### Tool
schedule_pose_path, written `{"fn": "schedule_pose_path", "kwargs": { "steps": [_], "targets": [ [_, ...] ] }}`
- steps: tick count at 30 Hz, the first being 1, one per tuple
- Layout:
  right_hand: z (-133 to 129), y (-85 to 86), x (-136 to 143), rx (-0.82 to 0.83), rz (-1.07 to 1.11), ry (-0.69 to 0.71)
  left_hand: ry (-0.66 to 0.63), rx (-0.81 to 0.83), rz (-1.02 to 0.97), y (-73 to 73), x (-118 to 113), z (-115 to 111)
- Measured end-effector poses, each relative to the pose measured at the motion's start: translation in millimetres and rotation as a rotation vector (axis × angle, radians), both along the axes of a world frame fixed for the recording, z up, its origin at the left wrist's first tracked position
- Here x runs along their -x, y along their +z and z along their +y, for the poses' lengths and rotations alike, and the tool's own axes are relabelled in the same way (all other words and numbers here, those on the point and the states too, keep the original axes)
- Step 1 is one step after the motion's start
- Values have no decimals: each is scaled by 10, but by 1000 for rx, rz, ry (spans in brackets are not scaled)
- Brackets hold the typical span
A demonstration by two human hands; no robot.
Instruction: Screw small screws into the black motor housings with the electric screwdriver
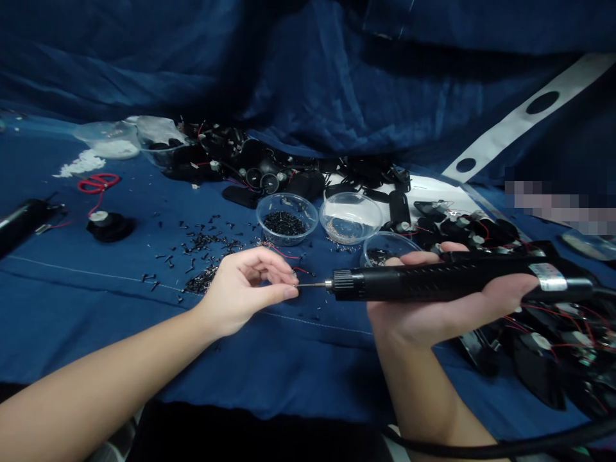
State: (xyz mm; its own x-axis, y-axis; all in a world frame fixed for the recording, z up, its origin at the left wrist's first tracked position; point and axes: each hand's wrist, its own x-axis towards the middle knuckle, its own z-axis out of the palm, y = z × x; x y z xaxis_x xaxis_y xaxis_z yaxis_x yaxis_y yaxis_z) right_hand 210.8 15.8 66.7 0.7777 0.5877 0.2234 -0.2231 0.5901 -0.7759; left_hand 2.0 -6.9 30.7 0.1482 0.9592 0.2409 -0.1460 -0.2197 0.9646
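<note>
My right hand [428, 314] is wrapped round a black electric screwdriver [404, 282] held level, its thin bit pointing left. The bit's tip meets the fingertips of my left hand [248, 282], whose thumb and fingers are closed in a pinch. Whatever sits between them is mostly hidden; a thin red wire [301, 268] shows just beyond the fingers. Loose small black screws [202, 279] lie scattered behind and beside my left hand. Beyond the hands stands a clear round tub of black screws [285, 221].
A second clear tub [351, 218] holds small coppery pieces, and a third tub [380, 250] sits partly behind my right hand. Black parts with red wires pile up at the back [231, 154] and right [543, 366]. Red-handled scissors [99, 183] lie at left. A thick cable [510, 443] runs lower right.
</note>
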Motion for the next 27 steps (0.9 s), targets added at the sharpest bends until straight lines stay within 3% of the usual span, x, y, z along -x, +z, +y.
{"fn": "schedule_pose_path", "kwargs": {
  "steps": [10, 15, 18, 24, 27],
  "targets": [
    [14, -24, 7, -18, 7, -31, 4, 51, -29, 9, -35, 5],
    [-12, -20, 37, -52, -25, -46, 66, 25, 20, 20, -58, -26],
    [-36, 8, 86, -97, -53, -60, 148, -151, 155, -10, -61, -47],
    [-83, 25, 177, -181, -49, -106, 262, -764, 543, 8, -2, -96],
    [-79, 42, 128, -103, 5, -27, 280, -813, 549, 62, 98, -82]
  ]
}}
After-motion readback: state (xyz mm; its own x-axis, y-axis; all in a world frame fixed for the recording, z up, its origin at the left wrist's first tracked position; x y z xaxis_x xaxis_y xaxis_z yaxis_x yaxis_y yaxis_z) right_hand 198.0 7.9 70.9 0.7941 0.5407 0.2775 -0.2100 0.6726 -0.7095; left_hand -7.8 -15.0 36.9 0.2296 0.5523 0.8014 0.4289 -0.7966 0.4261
